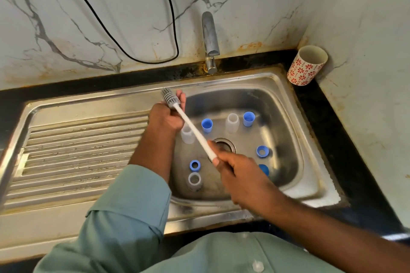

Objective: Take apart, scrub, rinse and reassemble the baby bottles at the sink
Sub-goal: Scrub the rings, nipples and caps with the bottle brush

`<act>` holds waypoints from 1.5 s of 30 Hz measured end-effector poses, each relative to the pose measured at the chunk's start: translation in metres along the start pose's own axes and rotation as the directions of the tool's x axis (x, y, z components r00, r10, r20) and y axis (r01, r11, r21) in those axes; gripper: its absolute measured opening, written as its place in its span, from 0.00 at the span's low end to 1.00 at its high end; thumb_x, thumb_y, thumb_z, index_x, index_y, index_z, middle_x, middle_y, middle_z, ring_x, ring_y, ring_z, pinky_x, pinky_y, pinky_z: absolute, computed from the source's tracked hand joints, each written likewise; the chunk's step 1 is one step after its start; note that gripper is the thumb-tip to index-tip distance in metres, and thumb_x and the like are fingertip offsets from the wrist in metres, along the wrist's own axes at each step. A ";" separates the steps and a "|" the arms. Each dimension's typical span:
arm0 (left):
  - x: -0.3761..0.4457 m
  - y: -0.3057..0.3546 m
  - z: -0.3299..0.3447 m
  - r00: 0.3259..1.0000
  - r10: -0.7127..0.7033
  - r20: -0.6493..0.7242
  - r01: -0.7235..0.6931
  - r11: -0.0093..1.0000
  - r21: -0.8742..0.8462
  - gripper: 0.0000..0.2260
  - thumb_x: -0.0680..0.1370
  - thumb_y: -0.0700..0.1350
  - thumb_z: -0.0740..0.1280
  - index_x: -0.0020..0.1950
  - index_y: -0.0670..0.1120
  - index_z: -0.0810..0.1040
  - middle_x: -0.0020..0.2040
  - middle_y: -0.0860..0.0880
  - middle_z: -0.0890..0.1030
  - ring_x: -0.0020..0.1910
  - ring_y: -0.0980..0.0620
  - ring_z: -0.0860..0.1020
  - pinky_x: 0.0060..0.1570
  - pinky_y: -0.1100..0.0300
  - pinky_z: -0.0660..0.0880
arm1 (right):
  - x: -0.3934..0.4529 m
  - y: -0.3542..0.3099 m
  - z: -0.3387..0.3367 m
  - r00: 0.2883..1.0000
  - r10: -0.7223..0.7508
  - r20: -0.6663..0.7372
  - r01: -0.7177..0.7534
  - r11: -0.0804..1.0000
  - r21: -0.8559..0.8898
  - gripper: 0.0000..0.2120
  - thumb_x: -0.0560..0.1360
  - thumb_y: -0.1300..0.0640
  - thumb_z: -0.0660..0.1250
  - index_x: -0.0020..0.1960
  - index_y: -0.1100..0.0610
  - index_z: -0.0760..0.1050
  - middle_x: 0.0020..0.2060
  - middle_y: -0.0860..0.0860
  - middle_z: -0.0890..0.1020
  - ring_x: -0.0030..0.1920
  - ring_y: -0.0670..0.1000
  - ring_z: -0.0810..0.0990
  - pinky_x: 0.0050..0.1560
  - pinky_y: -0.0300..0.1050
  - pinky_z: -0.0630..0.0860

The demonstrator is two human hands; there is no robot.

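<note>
Clearly, right hand (235, 168) grips the brush (190, 125) handle; left hand (165, 117) cups its bristles, fingers' grip unclear. A slip could topple bottles (188, 135) just beneath.

White-handled grey brush (188, 122), blue caps (207, 125) in steel sink (286, 104) — white cup (307, 65) with red flowers

blue cap (264, 170) half behind right hand (238, 176)

right hand (235, 170) holds brush (190, 124) | left hand (165, 117) at bristles | over sink (288, 104)
</note>
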State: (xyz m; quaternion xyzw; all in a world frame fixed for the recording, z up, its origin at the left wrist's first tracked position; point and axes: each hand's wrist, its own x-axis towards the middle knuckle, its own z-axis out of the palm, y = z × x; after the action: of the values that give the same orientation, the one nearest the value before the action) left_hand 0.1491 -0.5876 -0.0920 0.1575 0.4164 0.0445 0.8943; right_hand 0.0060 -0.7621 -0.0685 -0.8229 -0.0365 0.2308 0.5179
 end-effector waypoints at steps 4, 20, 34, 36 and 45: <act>0.001 0.002 0.000 0.999 -0.022 -0.027 0.020 0.998 -0.060 0.13 0.85 0.41 0.53 0.53 0.35 0.72 0.42 0.36 0.77 0.38 0.42 0.79 0.52 0.55 0.80 | 0.004 0.009 0.000 1.000 -0.005 -0.010 0.004 0.993 -0.118 0.19 0.83 0.54 0.58 0.72 0.41 0.69 0.30 0.40 0.76 0.28 0.37 0.72 0.30 0.30 0.68; 0.019 -0.022 -0.013 0.997 0.078 -0.026 -0.066 0.950 0.306 0.15 0.84 0.46 0.57 0.68 0.41 0.72 0.55 0.42 0.78 0.53 0.46 0.79 0.52 0.51 0.78 | -0.001 0.013 0.000 0.999 0.045 0.018 -0.042 0.988 -0.147 0.17 0.83 0.53 0.57 0.70 0.43 0.71 0.28 0.40 0.73 0.24 0.35 0.72 0.24 0.31 0.66; 0.002 -0.052 -0.008 0.993 0.057 -0.106 -0.039 0.985 0.170 0.07 0.81 0.38 0.64 0.45 0.37 0.76 0.39 0.41 0.78 0.34 0.48 0.77 0.30 0.58 0.79 | 0.019 0.028 -0.001 0.994 -0.041 -0.103 0.017 0.975 -0.223 0.21 0.82 0.55 0.57 0.73 0.40 0.66 0.38 0.51 0.78 0.31 0.48 0.73 0.37 0.43 0.72; 0.004 -0.047 -0.003 0.993 0.057 -0.107 -0.041 0.989 0.144 0.08 0.82 0.38 0.61 0.45 0.37 0.75 0.39 0.41 0.79 0.35 0.47 0.78 0.31 0.57 0.78 | 0.006 0.035 -0.006 0.998 -0.042 -0.045 0.025 0.942 -0.334 0.22 0.82 0.54 0.57 0.75 0.40 0.62 0.33 0.48 0.74 0.31 0.50 0.73 0.36 0.47 0.74; 0.008 -0.038 -0.007 0.995 0.067 -0.079 -0.056 0.989 0.139 0.13 0.84 0.42 0.55 0.58 0.37 0.75 0.43 0.40 0.77 0.42 0.47 0.78 0.50 0.54 0.77 | -0.010 0.043 -0.005 0.998 -0.023 0.058 0.050 0.847 -0.529 0.27 0.83 0.51 0.53 0.78 0.37 0.47 0.38 0.50 0.74 0.39 0.53 0.77 0.44 0.53 0.76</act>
State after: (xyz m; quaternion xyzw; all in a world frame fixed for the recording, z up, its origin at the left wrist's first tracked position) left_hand 0.1466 -0.6201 -0.1143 0.2291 0.4503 0.0499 0.8616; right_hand -0.0085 -0.7892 -0.1005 -0.9269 -0.1272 0.2221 0.2743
